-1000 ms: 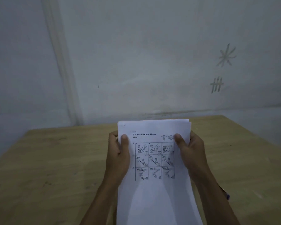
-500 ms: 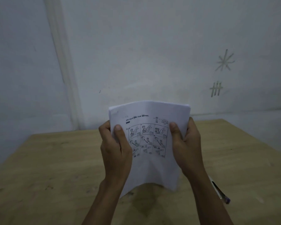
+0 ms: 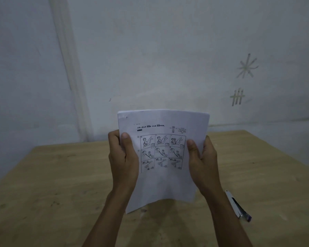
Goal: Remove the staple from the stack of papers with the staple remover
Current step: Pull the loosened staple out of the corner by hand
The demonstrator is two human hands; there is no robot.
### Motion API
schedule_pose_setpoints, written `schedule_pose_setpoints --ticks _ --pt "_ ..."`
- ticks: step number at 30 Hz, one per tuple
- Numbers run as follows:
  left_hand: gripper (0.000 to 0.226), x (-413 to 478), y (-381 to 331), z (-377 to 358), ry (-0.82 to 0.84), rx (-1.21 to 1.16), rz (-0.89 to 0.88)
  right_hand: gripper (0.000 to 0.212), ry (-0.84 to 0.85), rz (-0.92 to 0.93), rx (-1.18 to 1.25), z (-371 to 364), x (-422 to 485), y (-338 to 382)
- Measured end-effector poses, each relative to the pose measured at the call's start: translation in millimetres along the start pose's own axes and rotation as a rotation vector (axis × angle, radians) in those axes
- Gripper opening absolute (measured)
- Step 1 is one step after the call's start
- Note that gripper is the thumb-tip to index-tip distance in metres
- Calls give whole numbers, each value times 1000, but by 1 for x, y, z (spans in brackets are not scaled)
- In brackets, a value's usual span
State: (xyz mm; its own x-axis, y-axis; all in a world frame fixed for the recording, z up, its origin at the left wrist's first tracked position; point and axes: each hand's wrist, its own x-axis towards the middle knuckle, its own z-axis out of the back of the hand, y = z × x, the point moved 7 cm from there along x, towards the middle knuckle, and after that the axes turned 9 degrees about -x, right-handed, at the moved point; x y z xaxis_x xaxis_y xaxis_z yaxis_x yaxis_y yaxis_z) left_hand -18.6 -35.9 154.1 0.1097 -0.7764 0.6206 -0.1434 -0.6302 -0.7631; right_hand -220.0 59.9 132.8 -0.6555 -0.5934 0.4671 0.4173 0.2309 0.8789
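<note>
- The light wooden table point(image 3: 64, 175) runs back to a pale plastered wall point(image 3: 150, 50); its far edge meets the wall just behind the top of the papers, and its right edge slants away towards the near right.
- There is plenty of bare tabletop to the left of the forearms, and more beyond the tool on the right.
- A stapled stack of white printed sheets point(image 3: 165, 184), with a grid of small line drawings on the top page, is held up off the table, nearly upright and bowed slightly, its lower edge hanging free above the wood.
- A small dark mark near the top left corner of the stack may be the staple point(image 3: 126, 117); it is too small to be sure.
- The left hand point(image 3: 123, 157) is clamped on the left edge of the stack, thumb pressed flat on the front page, fingers wrapped behind.
- The right hand point(image 3: 202, 157) is clamped on the right edge the same way, thumb in front, fingers behind.
- Both forearms rise from the near edge, angled inward towards the papers.
- The slim white and purple staple remover point(image 3: 238, 206) lies flat on the table just right of the right forearm, untouched, pointing away along the table.
</note>
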Motion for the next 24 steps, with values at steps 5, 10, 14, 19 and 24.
schedule_pose_setpoints --ticks 5,10,14,19,24 --pt "24 9 9 -2 79 -15 90 11 -10 13 -67 13 6 2" --pt "22 9 34 -8 205 -72 303 15 23 -31 -189 24 11 -14" --pt "5 3 58 -10 297 -173 462 15 54 -106 -240 26 6 -35" --pt "7 0 78 -9 247 -193 554 16 82 -158 -236 26 -2 -51" --pt "8 -10 91 -13 178 -233 649 16 84 -191 -239 28 -4 -62"
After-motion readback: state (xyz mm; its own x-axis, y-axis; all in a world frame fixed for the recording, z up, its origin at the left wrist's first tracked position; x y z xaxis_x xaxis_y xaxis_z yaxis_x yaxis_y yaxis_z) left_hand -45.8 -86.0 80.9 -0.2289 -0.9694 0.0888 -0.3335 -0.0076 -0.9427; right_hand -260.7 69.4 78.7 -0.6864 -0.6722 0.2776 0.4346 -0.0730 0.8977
